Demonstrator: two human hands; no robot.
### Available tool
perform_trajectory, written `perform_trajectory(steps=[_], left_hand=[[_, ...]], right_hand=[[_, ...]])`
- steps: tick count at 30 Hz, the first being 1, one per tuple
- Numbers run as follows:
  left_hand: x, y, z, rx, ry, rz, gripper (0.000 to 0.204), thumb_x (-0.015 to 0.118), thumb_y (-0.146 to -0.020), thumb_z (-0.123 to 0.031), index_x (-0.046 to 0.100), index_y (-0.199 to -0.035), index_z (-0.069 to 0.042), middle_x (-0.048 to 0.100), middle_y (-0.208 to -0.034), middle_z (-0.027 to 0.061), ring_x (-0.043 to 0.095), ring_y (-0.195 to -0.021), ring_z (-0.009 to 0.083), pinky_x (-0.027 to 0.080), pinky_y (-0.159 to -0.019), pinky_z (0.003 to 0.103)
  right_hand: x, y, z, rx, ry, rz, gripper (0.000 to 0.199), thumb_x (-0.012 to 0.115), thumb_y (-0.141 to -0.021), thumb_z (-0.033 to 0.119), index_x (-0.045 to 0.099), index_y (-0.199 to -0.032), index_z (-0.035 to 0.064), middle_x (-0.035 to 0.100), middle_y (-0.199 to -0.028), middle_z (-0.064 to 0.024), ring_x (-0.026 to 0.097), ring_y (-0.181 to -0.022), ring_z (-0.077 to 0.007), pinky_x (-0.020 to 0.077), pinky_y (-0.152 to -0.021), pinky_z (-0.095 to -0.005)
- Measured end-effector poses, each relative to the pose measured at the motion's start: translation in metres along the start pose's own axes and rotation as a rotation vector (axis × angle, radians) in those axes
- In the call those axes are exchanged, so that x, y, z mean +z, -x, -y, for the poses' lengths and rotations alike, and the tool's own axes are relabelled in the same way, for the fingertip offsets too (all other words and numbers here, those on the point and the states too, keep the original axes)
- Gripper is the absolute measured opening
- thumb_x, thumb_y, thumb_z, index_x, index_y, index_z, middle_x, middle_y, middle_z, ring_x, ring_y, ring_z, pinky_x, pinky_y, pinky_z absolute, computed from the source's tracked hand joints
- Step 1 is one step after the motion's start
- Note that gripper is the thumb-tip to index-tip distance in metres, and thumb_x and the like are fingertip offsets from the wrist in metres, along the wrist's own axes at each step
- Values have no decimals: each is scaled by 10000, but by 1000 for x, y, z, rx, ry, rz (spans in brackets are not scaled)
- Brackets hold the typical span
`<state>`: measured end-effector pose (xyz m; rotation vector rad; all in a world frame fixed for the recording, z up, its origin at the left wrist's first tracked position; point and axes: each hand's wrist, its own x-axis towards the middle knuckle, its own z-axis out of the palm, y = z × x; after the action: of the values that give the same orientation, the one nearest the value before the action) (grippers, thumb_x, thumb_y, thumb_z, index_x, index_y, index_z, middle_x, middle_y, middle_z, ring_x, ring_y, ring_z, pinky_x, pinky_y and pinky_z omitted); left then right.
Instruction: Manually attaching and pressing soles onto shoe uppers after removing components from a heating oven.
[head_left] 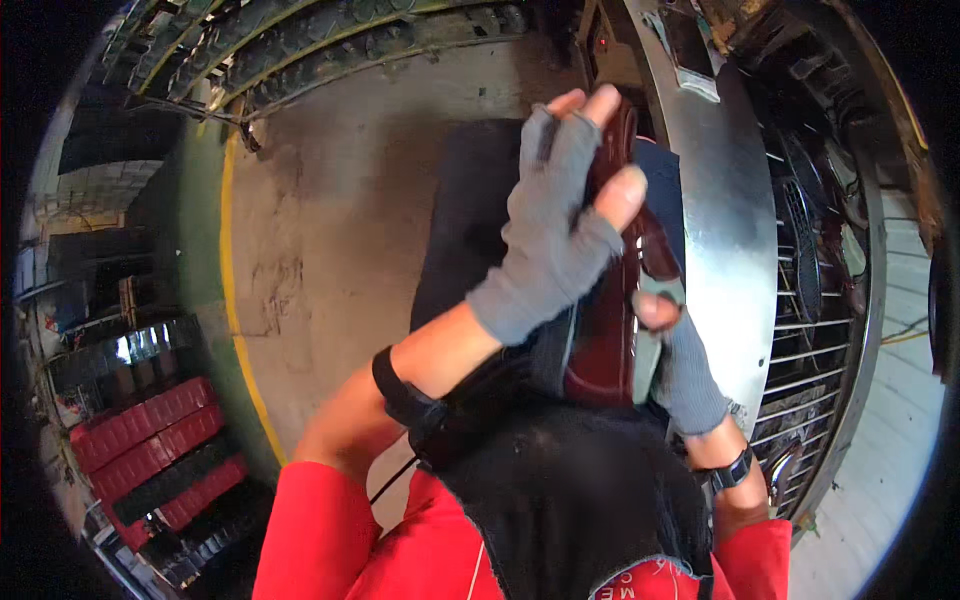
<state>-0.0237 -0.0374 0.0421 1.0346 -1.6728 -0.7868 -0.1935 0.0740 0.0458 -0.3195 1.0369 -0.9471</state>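
Gripping the dark red glossy part [608,330] with both hands, you are holding it up close against your chest, just in front of the curved sheet-metal panel [722,230]. Your left hand [560,235] is wrapping over its upper end, fingers curled behind and thumb pressing on the front face. Your right hand [680,360] is closing on its lower edge, thumb on top, the rest of the fingers hidden behind.

You are risking a slip here, as I judge it: the part's surface is smooth, lacquered and shining, and your grey knitted fingerless gloves are giving cloth contact at the palm and bare skin only at the tips. If your left thumb is easing off, the long piece could be pivoting about the right hand and knocking the metal panel or the wire grille [800,330] beside it, scuffing the finish.

The part is looking elongated and gently curved, hard like moulded plastic or painted metal; I cannot tell which. The panel is bare, dull-bright steel with a bent edge. The concrete floor [340,230] is rough and stained, with a yellow painted line [232,290]. Ribbed rubber tyres [300,40] are stacked beyond it.
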Motion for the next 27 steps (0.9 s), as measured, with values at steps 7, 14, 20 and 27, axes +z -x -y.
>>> perform_trajectory(steps=[7, 14, 20, 27], left_hand=[[12, 87, 49, -750, 825, 81, 630, 473, -1142, -383, 350, -1628, -2, 477, -1575, 114, 455, -1423, 192, 347, -1226, 347], [19, 70, 48, -799, 593, 252, 668, 421, -1155, -412, 245, -1680, -37, 447, -1607, 105, 393, -1470, 164, 310, -1228, 305], [8, 54, 54, -831, 609, 631, 790, 374, -1111, -614, 311, -1662, -50, 589, -1446, 126, 564, -1259, 183, 439, -1098, 335], [-21, 47, 41, -650, 477, 630, 584, 462, -1132, -437, 533, -1502, 9, 685, -1204, 113, 646, -1054, 177, 524, -970, 340]], right_hand=[[-11, -78, -19, -150, -131, 59, 504, 608, -1040, 317, 574, -1436, 8, 722, -1279, -146, 741, -1105, -242, 614, -975, -352], [-24, -88, -10, -330, -22, 79, 513, 592, -1054, 420, 590, -1398, 39, 712, -1248, -77, 719, -1078, -171, 605, -929, -323], [-81, -54, 6, -68, -452, 244, 632, 569, -1037, 339, 438, -1541, -19, 604, -1419, -316, 651, -1273, -410, 538, -1106, -477], [-236, 124, 55, -491, 173, -465, 690, 740, -923, 303, 506, -1510, 26, 673, -1341, -95, 672, -1189, -192, 562, -1010, -360]])
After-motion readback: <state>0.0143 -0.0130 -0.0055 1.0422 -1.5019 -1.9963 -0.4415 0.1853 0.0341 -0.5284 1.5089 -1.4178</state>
